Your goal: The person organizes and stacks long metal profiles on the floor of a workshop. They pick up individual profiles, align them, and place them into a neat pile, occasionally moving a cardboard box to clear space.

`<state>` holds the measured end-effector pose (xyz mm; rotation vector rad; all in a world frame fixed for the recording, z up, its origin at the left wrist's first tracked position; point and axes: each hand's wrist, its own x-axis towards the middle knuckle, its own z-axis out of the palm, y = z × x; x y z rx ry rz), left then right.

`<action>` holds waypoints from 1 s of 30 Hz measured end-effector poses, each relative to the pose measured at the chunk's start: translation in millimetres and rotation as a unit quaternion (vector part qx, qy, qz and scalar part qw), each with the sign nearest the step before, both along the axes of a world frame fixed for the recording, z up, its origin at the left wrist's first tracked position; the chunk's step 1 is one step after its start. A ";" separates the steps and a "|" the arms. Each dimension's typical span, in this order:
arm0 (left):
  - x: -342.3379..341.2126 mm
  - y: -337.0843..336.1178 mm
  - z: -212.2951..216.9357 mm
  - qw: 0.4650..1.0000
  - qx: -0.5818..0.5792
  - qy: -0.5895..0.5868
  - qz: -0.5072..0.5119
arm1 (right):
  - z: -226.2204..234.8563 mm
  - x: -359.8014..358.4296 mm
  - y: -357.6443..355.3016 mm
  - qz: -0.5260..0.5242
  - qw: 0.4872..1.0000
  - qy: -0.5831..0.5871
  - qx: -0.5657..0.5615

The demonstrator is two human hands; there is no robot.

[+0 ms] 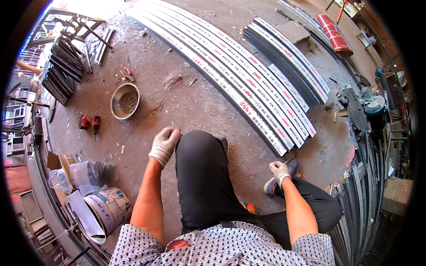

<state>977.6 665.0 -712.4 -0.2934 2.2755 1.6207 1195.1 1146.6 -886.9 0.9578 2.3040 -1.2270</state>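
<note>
My left hand (165,144), in a whitish knitted glove, hangs beside my raised left knee (198,144) with its fingers curled closed. Whatever it may hold is hidden. Further right, my right hand (279,172), in the same kind of glove, has its fingers bent together above my shoe (270,186). Nothing shows clearly between them. Close in front of it end the long metal profiles (230,84), laid side by side on the floor and covered with white printed film.
To the left are a metal bowl (136,91) of small fasteners, pliers (127,73), a red-and-black power drill (94,124) and a white bucket (111,206). Dark profiles (284,57) lie beyond. At right stand a cutting saw (355,106), a red drum (335,34) and stacked bars (359,195).
</note>
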 end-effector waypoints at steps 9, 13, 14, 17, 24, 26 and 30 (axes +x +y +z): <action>-53.5 141.1 177.7 0.925 0.006 0.329 -0.190 | -6.2 -6.3 17.7 -0.043 0.994 -0.029 0.096; -46.8 199.3 169.6 0.818 -0.076 0.375 -0.429 | -14.7 -33.0 20.7 -0.101 0.983 -0.052 0.145; -44.0 209.2 156.1 0.804 -0.081 0.316 -0.496 | -24.7 -30.6 34.3 -0.125 0.977 -0.060 0.164; -26.5 213.3 117.2 0.735 -0.132 0.214 -0.630 | -47.5 -35.6 49.8 -0.177 0.966 -0.084 0.170; -58.7 233.4 111.1 0.745 -0.121 0.157 -0.636 | -53.6 -68.0 50.6 -0.213 0.957 -0.147 0.133; -64.9 238.4 109.3 0.753 -0.106 0.159 -0.630 | -64.6 -69.7 56.1 -0.246 0.945 -0.149 0.154; -79.2 247.1 104.1 0.745 -0.100 0.144 -0.644 | -93.7 -60.8 71.7 -0.276 0.947 -0.121 0.114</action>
